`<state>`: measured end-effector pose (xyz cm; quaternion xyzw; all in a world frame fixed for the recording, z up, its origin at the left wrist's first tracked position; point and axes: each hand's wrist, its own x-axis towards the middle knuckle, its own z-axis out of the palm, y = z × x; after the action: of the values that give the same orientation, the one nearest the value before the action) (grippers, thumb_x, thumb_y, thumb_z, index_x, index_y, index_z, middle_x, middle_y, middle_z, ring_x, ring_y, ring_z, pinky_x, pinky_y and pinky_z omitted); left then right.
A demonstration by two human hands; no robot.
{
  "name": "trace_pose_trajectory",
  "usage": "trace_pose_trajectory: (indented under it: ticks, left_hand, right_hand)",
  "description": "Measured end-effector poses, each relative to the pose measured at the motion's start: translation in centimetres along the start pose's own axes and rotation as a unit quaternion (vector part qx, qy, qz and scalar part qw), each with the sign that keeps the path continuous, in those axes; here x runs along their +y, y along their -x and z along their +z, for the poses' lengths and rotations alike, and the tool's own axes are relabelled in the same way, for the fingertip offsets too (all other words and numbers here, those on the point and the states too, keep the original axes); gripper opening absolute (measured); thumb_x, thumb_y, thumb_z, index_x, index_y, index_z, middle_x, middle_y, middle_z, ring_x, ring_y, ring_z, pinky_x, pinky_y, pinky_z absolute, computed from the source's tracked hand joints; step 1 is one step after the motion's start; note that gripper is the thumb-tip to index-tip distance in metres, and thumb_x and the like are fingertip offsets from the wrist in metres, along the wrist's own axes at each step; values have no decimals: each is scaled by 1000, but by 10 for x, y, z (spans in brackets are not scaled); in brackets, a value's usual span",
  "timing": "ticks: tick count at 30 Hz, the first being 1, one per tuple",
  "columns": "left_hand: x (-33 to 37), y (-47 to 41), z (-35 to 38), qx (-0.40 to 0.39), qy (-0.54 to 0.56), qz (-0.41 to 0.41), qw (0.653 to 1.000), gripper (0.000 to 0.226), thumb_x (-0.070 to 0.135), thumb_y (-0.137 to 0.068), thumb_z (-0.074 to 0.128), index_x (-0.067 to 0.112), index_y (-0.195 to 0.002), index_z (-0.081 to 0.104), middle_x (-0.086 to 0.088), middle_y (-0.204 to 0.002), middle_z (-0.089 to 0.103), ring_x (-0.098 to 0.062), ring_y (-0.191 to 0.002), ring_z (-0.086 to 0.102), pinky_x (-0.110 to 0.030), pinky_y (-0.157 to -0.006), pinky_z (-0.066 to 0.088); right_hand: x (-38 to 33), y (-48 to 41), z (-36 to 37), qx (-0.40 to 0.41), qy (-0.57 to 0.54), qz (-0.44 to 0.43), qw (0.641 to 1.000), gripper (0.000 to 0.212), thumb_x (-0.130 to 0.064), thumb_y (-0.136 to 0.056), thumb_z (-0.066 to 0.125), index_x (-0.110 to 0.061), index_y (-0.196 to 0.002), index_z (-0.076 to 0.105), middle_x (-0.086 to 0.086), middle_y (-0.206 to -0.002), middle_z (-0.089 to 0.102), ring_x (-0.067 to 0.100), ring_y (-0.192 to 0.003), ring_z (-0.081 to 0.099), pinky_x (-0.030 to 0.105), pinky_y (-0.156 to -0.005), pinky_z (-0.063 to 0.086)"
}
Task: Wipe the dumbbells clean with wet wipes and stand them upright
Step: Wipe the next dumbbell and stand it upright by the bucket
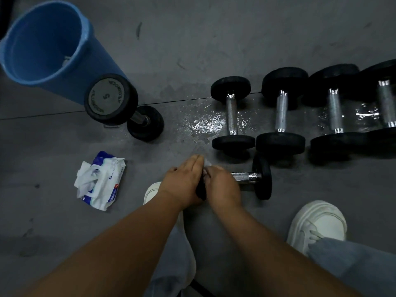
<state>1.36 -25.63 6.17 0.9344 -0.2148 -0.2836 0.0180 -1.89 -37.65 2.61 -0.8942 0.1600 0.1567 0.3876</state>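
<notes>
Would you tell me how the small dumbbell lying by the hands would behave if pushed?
The small dumbbell lies sideways on round ends, so it probably rolls if nudged. Its metal handle and thick ends suggest weight for its size. The wet floor might let it slide.

small dumbbell [248, 176]: near plate mostly hidden between left hand [182, 183] and right hand [222, 185] | wet wipe [207, 162]: only a white scrap shows above the right hand | rightmost dumbbell [386, 103]: cut off by right edge | wipes pack [100, 181]: print too small to read

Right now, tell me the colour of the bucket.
Blue. The bucket shows clearly in the head view.
</notes>
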Motion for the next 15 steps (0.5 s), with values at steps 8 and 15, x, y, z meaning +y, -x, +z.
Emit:
trace_pose_trajectory:
  ticks: [8, 15]
  left_hand:
    - [1, -4, -3, -31, 41, -36, 998, 107, 39, -71, 77, 20, -153, 11, 4, -159, 15, -29, -124, 53, -41, -91, 49]
    - [4, -3, -5, -46, 51, -43, 997, 104, 35, -75, 75, 20, -154, 9, 2, -160, 11, -28, -124, 53, -41, -92, 49]
  right_hand:
    - [13, 13, 1, -127, -24, -14, 992, 43, -43, -101, 31, -41, -144, 27, -21, -154, 24, 20, -126, 51, 30, -100, 39]
    - [11, 39, -3, -161, 65, -28, 984, 69, -14, -95, 40, -40, -150, 8, -29, -154, -14, 29, -107, 61, 39, -85, 49]
